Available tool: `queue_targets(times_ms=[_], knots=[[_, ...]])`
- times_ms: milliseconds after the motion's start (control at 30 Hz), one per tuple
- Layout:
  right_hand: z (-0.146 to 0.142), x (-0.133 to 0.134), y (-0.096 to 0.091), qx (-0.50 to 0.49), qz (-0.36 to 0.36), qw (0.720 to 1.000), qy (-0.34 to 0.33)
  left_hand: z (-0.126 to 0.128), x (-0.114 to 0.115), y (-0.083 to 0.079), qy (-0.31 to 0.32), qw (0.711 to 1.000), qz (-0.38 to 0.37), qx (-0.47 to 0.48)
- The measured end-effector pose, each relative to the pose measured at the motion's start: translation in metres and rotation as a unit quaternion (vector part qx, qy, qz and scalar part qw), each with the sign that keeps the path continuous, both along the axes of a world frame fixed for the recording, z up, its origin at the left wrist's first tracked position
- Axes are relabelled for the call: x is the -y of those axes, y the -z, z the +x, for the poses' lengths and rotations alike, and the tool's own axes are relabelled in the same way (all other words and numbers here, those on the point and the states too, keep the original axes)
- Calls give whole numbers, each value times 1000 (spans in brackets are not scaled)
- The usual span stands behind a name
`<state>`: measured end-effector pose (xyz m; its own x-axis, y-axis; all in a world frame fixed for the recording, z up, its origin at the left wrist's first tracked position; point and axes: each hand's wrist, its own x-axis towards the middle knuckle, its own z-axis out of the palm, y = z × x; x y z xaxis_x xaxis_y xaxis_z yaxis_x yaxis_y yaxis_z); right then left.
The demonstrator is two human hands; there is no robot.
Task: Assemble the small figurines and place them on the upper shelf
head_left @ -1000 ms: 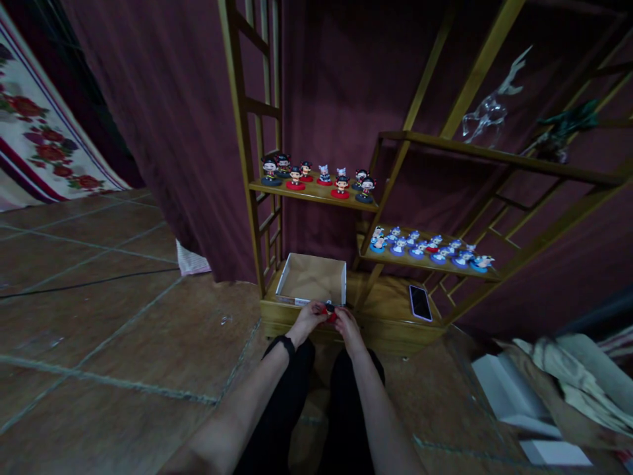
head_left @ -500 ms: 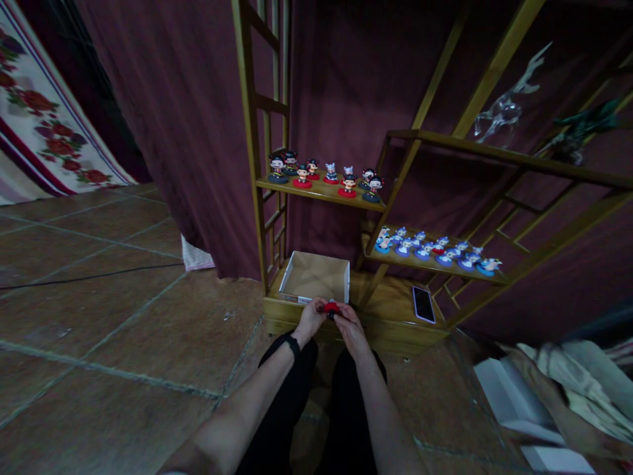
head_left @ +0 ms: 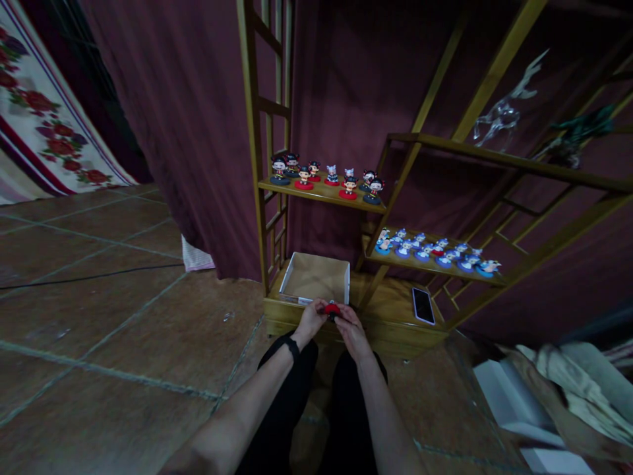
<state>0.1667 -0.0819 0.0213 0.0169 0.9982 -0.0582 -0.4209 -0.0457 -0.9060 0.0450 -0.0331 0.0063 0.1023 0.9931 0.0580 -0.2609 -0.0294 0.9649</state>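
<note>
Between my two hands is a small red and black figurine (head_left: pixel 331 309), partly covered by my fingers. My left hand (head_left: pixel 313 319), with a dark band on its wrist, pinches it from the left. From the right, my right hand (head_left: pixel 351 324) has its fingers closed on it too. Just beyond them an open white cardboard box (head_left: pixel 316 277) with a brown inside rests on the wooden cabinet's base. Similar big-headed figurines (head_left: pixel 304 178) on red and dark round bases stand on the upper left shelf (head_left: pixel 321 190).
Several blue and white figurines (head_left: pixel 424 251) fill the lower right shelf. A phone (head_left: pixel 423 305) lies on the cabinet base. A clear deer ornament (head_left: pixel 502 115) stands higher up. White boxes (head_left: pixel 514 399) and cloth lie on the floor at right; a dark cable (head_left: pixel 99 276) crosses the tiles at left.
The view has shifted very slightly. Both hands keep hold of the figurine in nearly the same spot, with little visible movement of the fingers.
</note>
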Motion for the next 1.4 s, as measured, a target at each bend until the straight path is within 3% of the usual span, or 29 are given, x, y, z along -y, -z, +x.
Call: queue_targets(times_ms=[233, 467, 600, 767, 867, 1000, 1267, 1400], knots=[[1, -2, 5, 17, -96, 995, 25, 0, 1, 6, 10, 999, -13, -48], [-3, -4, 4, 0, -84, 996, 19, -1, 8, 1, 30, 980, 70, -186], [-3, -2, 3, -6, -55, 998, 21, -2, 21, -5, 25, 928, 155, -338], [0, -2, 3, -4, -42, 999, 27, -3, 33, -16, 45, 825, 230, -514], [3, -4, 5, -5, -29, 999, 43, -4, 35, -23, 47, 777, 277, -564], [7, -4, 7, -9, -12, 998, 59, -7, 39, -29, 47, 735, 332, -589], [8, -1, 5, 18, -1, 999, 48, -10, 47, -34, 49, 727, 346, -591], [8, -1, 5, 13, 6, 999, 40, -10, 48, -35, 56, 758, 325, -563]])
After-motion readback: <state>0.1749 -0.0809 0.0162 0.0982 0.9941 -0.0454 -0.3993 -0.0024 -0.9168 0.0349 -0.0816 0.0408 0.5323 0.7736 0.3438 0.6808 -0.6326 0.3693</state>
